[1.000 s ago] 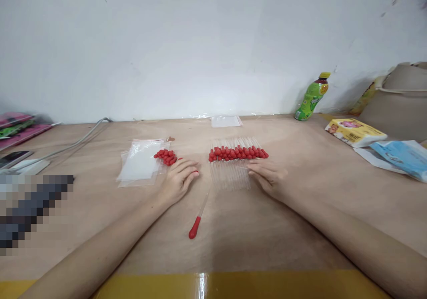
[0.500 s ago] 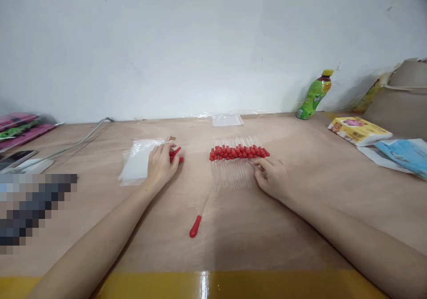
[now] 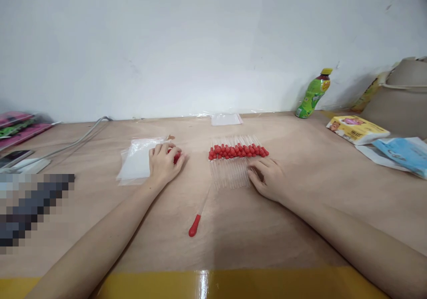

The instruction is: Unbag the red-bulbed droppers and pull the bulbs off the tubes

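My left hand (image 3: 166, 162) is curled round red rubber bulbs (image 3: 175, 153), at the right edge of a stack of clear plastic bags (image 3: 135, 160). Several clear droppers with red bulbs (image 3: 238, 151) lie side by side in a row, their thin tubes pointing both toward and away from me. At the row's right end, my right hand (image 3: 267, 177) has thumb and fingers bent close to the tubes; whatever is between the fingertips is too small to make out. A single dropper with a red bulb (image 3: 194, 226) lies nearer to me, its tube angled toward the row.
A small clear bag (image 3: 227, 119) lies by the wall. To the right are a green bottle (image 3: 313, 93), a yellow tissue pack (image 3: 358, 130) and a blue packet (image 3: 403, 154). A grey cable (image 3: 80, 138), a phone (image 3: 16, 157) and pink packages (image 3: 26, 134) are at the left.
My left fingers have closed more around the red bulbs, which show less now. My right hand has shifted slightly left, over the tubes at the row's right end.
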A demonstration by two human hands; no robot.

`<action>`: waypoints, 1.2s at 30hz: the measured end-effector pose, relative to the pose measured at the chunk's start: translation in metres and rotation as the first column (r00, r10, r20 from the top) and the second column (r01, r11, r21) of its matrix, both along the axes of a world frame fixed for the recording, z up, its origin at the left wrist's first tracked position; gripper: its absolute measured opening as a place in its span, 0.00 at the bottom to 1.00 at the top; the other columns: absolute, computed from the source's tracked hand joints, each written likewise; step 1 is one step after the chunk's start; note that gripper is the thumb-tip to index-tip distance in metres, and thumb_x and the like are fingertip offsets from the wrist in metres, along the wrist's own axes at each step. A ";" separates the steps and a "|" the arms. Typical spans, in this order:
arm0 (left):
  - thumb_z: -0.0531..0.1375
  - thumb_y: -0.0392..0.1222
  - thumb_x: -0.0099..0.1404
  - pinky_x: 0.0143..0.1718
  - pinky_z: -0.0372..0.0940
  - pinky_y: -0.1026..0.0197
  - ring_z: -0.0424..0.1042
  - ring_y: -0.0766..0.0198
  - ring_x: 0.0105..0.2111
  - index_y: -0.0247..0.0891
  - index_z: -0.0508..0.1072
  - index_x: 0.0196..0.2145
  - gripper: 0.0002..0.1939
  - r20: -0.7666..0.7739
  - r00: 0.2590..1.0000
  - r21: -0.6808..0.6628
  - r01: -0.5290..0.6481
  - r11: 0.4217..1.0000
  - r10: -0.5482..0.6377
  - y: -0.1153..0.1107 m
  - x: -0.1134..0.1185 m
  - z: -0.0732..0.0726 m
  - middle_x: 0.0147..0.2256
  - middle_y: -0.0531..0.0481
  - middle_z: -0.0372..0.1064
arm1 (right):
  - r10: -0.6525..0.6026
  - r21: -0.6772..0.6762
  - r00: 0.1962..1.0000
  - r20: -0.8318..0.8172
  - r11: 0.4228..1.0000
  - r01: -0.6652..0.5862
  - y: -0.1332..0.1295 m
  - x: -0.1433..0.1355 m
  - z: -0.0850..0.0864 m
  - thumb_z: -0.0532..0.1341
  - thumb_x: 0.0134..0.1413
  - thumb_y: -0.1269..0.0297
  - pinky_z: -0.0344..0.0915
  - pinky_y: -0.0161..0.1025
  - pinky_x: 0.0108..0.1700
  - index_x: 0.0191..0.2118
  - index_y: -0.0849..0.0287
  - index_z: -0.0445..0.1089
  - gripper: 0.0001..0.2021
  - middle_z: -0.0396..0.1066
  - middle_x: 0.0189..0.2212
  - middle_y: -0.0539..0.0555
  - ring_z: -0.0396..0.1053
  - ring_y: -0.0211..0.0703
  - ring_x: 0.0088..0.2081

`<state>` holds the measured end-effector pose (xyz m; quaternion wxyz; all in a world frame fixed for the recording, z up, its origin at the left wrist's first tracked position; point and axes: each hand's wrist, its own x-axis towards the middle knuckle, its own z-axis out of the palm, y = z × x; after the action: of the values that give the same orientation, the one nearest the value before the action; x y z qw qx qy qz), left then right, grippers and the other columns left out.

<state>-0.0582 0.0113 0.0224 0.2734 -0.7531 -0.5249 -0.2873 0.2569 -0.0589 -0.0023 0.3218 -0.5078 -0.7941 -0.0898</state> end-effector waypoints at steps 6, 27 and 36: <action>0.54 0.57 0.58 0.32 0.54 0.57 0.62 0.65 0.22 0.38 0.65 0.19 0.20 0.057 0.961 -0.465 0.265 0.844 -0.270 -0.056 0.029 0.021 0.20 0.54 0.64 | 0.066 -0.039 0.998 0.021 0.997 -0.066 0.000 0.001 0.001 0.55 0.53 0.61 0.57 0.45 0.46 0.38 0.58 0.67 0.09 0.72 0.34 0.54 0.67 0.45 0.40; 0.45 0.41 0.67 0.27 0.60 0.62 0.68 0.61 0.27 0.39 0.64 0.37 0.10 0.101 0.916 -0.554 0.375 0.743 -0.388 -0.075 0.048 0.028 0.30 0.49 0.69 | 0.260 0.139 0.956 -0.138 0.960 -0.242 -0.005 -0.007 0.010 0.56 0.54 0.63 0.61 0.47 0.49 0.52 0.58 0.61 0.19 0.65 0.46 0.59 0.63 0.48 0.48; 0.51 0.41 0.65 0.34 0.64 0.64 0.69 0.66 0.32 0.37 0.67 0.37 0.07 0.338 0.747 -0.321 0.663 0.676 -0.572 -0.063 0.067 -0.012 0.32 0.50 0.68 | 0.321 0.129 0.945 0.057 0.937 -0.326 -0.001 -0.027 0.009 0.57 0.54 0.58 0.54 0.52 0.54 0.50 0.55 0.64 0.18 0.67 0.48 0.57 0.61 0.47 0.52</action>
<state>0.0093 -0.0518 0.0101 -0.0667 -0.8920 -0.3123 -0.3201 0.2299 -0.0602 0.0063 0.3521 -0.3456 -0.8642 -0.0986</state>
